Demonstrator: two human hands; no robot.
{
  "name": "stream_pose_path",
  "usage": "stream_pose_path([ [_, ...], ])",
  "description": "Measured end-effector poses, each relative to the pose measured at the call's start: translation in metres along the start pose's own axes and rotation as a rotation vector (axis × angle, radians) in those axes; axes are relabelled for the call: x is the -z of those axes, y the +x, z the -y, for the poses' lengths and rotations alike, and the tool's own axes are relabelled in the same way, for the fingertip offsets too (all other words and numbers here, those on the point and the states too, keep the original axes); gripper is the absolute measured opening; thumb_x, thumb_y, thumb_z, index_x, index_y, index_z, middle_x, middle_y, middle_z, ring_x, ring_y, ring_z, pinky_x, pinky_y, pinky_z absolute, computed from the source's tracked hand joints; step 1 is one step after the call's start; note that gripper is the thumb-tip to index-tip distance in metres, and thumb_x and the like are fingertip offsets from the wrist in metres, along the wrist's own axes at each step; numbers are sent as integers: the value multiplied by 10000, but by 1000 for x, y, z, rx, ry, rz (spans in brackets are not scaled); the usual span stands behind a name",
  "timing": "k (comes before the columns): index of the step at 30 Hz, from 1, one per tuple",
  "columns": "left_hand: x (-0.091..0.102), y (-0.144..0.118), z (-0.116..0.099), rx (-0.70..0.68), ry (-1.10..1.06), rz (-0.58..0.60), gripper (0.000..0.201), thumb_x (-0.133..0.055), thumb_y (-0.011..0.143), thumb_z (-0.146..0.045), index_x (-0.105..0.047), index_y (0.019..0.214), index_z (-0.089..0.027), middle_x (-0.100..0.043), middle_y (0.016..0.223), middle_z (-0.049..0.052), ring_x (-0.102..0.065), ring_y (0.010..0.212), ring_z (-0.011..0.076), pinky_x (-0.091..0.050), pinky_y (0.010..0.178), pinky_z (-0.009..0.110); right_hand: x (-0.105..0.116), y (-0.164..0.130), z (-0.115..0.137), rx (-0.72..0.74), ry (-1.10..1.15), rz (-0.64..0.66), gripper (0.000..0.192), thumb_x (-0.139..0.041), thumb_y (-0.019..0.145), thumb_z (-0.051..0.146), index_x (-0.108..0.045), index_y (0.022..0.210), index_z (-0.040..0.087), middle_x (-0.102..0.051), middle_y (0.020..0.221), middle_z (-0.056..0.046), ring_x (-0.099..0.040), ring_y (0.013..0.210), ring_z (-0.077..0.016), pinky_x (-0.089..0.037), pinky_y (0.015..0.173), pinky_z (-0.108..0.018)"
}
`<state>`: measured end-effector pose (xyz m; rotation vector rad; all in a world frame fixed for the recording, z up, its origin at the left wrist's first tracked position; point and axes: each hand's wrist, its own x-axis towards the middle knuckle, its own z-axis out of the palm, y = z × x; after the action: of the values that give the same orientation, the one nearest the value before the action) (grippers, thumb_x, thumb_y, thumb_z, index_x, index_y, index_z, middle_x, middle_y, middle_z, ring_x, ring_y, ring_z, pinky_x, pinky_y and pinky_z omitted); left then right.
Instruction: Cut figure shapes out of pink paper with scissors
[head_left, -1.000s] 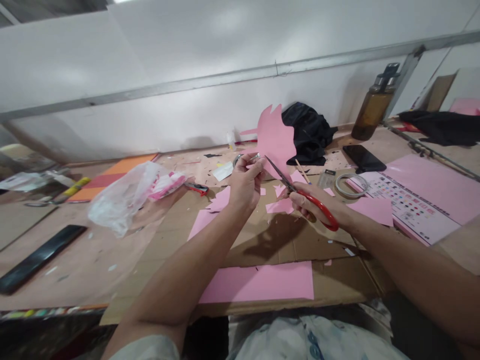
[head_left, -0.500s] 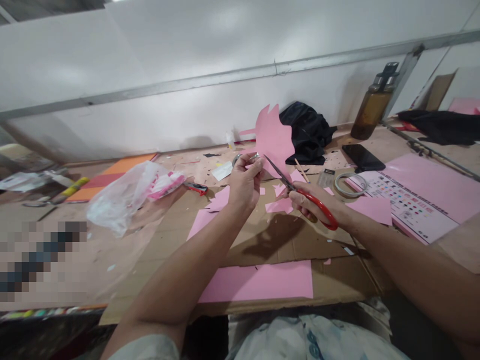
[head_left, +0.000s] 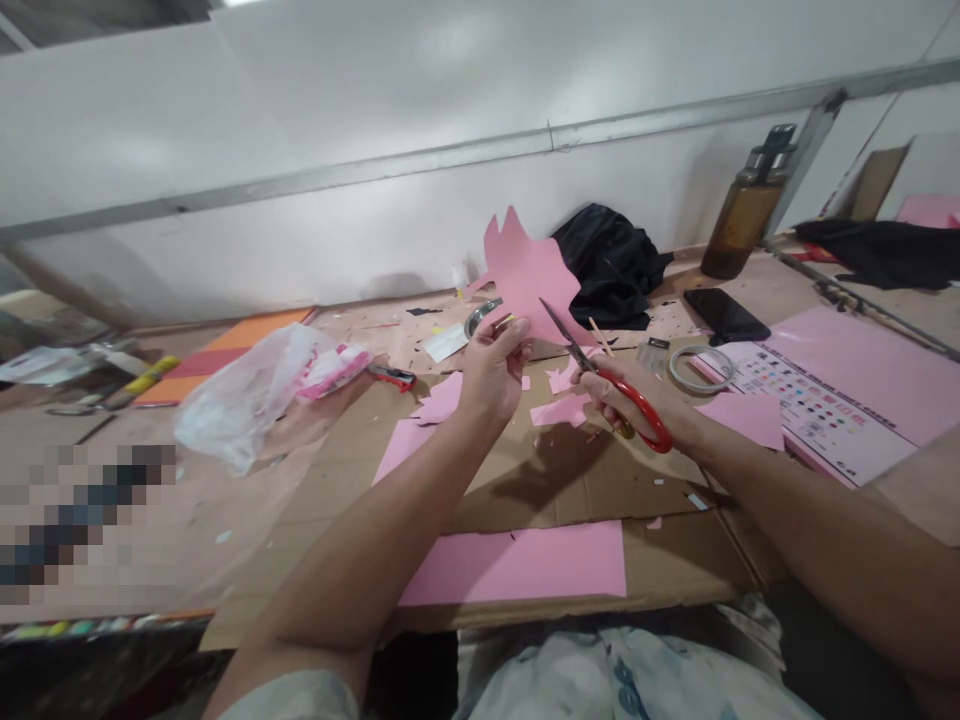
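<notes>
Plastic bag (head_left: 247,385) lies far left on the table (head_left: 150,520). Left hand (head_left: 491,370) pinches the pink cutout (head_left: 529,275), held upright above the cardboard (head_left: 555,480). Right hand (head_left: 637,405) grips red scissors (head_left: 600,375), blades at the cutout's lower edge. Tape roll (head_left: 701,368), phone (head_left: 726,315) lie right.

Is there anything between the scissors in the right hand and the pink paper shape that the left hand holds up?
Nothing visible does. The left hand holds the pink paper shape upright, and the red-handled scissors in the right hand point straight at its lower edge, blades meeting it.
</notes>
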<state>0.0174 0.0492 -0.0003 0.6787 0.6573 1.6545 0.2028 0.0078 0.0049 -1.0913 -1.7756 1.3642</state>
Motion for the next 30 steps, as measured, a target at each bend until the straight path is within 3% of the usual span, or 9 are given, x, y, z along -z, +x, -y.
stream_pose_path([
  [4,-1,-1,3,80,-36,-62,284,-863,587,-74,-634,725,-167,-653,698,-37,-593,576,67,-450,509,178,3,3,-3,74,-52,-42,415,-638,864,598,-482,820,216,-467,643,51,-456,514,-89,-379,472,-212],
  [8,-2,-1,6,159,-25,-116,264,-828,637,-72,-606,741,-172,-649,689,-45,-600,553,68,-448,504,183,6,6,-12,81,-62,-35,356,-628,893,564,-554,938,219,-440,649,55,-420,504,-94,-344,465,-222],
  [12,-2,-3,8,125,-7,-104,307,-814,653,-68,-582,807,-198,-663,739,-49,-648,631,87,-466,542,191,10,7,-14,108,-91,-25,395,-606,902,583,-561,1029,211,-474,686,40,-450,530,-112,-372,485,-244],
  [19,-2,-7,9,96,7,-121,486,-821,624,-55,-501,932,-253,-664,751,-67,-674,699,101,-504,621,200,10,4,-14,170,22,41,459,-507,940,667,-496,1014,214,-466,667,53,-439,536,-105,-390,509,-249],
  [24,0,-8,10,88,50,-9,428,-843,614,-99,-491,823,-225,-645,734,-66,-626,635,77,-472,585,187,11,6,-17,181,4,26,514,-492,921,710,-480,1023,206,-489,671,53,-457,517,-97,-384,494,-244],
  [30,6,-3,12,229,21,57,397,-866,598,-110,-545,811,-207,-678,762,-37,-614,612,82,-476,563,197,11,6,-17,161,14,15,538,-476,915,731,-485,1000,199,-519,678,43,-490,519,-95,-409,492,-233],
])
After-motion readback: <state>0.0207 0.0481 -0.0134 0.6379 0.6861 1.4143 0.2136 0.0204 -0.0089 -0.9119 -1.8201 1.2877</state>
